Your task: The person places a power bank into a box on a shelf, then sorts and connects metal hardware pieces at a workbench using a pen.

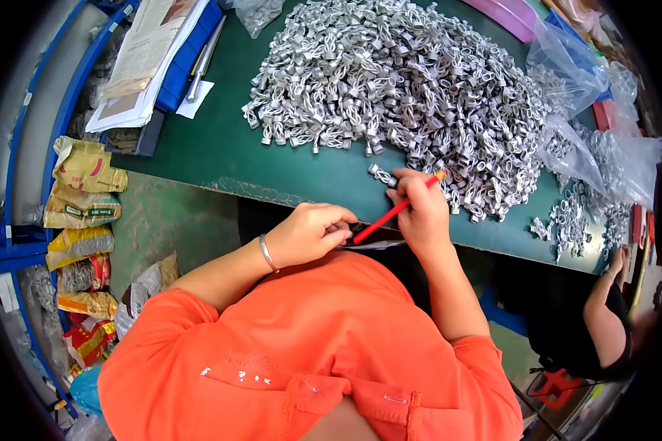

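Observation:
My right hand (421, 209) is closed around a red-handled tool (390, 215) that slants down to the left, its yellowish end sticking up past my fingers. Beside its fingertips, a small silver metal piece (382, 175) lies on the green table, at the near side of a large heap of silver metal pieces (390, 81). My left hand (322, 234), a bracelet at its wrist, is held at the table's front edge with fingers curled together near the tool's lower end. What is between these fingers, if anything, is too small to make out.
The green table (191, 151) has a chipped front edge. Papers (136, 66) lie on a blue bin at its left. Clear plastic bags (566, 66) and smaller piles (570, 224) are at the right, where a co-worker's arm (603, 312) shows. Sacks (88, 213) stand at the far left.

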